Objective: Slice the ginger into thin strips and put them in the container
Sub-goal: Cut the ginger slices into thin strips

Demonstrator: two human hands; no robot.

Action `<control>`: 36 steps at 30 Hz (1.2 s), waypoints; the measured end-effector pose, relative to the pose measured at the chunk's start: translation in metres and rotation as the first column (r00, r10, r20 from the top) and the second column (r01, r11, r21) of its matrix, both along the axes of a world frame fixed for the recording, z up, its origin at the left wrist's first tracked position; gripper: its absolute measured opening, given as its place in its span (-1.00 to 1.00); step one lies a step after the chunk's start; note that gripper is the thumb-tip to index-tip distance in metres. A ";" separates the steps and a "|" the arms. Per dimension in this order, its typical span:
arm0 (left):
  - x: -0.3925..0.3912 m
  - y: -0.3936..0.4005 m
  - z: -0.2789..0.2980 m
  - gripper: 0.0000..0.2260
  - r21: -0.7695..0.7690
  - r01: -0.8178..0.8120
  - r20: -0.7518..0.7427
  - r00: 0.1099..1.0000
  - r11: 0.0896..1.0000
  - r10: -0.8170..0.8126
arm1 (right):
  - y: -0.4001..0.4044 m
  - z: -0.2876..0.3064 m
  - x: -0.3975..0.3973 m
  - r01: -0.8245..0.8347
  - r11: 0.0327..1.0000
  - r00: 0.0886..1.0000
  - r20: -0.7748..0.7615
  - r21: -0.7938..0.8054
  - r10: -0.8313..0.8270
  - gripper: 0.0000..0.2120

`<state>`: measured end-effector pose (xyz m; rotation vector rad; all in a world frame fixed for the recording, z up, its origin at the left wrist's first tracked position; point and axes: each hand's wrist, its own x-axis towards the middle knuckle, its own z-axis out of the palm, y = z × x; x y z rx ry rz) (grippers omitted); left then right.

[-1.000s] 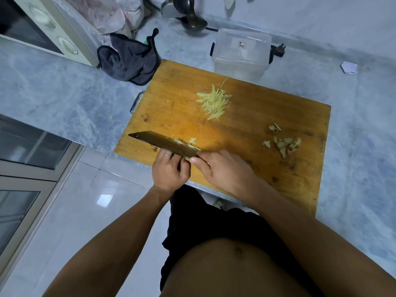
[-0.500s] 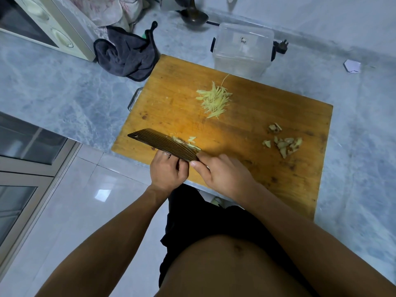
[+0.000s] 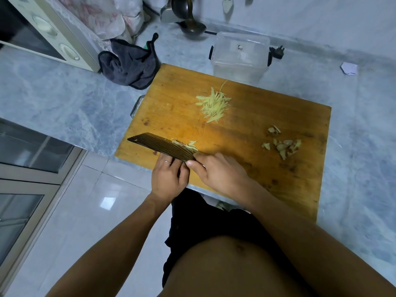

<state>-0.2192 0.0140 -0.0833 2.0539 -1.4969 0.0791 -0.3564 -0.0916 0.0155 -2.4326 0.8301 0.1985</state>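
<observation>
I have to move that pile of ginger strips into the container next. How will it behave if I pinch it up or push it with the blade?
The pile of ginger strips lies loose and fanned, so a pinch would probably drop stragglers. The strips look thin and light, so they may cling to fingers. Pushed along the flat wooden cutting board, they would likely slide rather than roll.

The room was dim and cool, a bluish cast lying over the marble counter [image 3: 64,99]. A warmer pool of light fell on the middle of the cutting board [image 3: 246,125], fading to darker wood toward its edges. One small bright glare shone on the glossy floor tile [image 3: 108,203]. Shadows were soft, without hard lines. The wide lens bent straight edges near the borders, and the corners looked smeared and a little soft, while the centre stayed fairly sharp.
</observation>
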 end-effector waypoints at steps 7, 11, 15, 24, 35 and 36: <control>0.004 0.003 0.000 -0.72 0.078 0.053 0.009 0.998 0.996 -0.054 | -0.001 0.012 -0.006 0.003 1.000 1.000 -0.008 0.004 -0.003 -0.52; 0.001 0.003 -0.002 -0.71 0.086 0.031 -0.019 0.999 0.996 -0.029 | 0.003 0.013 -0.008 0.018 1.000 1.000 -0.015 -0.008 -0.018 -0.53; 0.003 0.001 -0.002 -0.72 0.066 0.059 -0.037 0.998 0.996 -0.057 | 0.002 0.012 -0.009 0.031 0.999 0.999 -0.008 0.025 -0.031 -0.54; 0.001 -0.002 -0.005 -0.76 0.010 0.008 -0.039 0.999 1.000 -0.008 | -0.001 0.006 -0.003 0.029 0.998 1.000 0.006 0.056 -0.029 -0.54; 0.002 -0.002 -0.004 -0.79 -0.013 0.026 -0.035 0.999 1.000 -0.027 | -0.003 0.012 0.000 0.052 0.996 0.999 -0.015 0.070 -0.051 -0.53; 0.001 -0.002 -0.004 -0.79 -0.010 0.016 -0.036 0.999 1.000 -0.017 | -0.003 0.013 -0.002 0.043 0.997 0.999 -0.018 0.068 -0.042 -0.53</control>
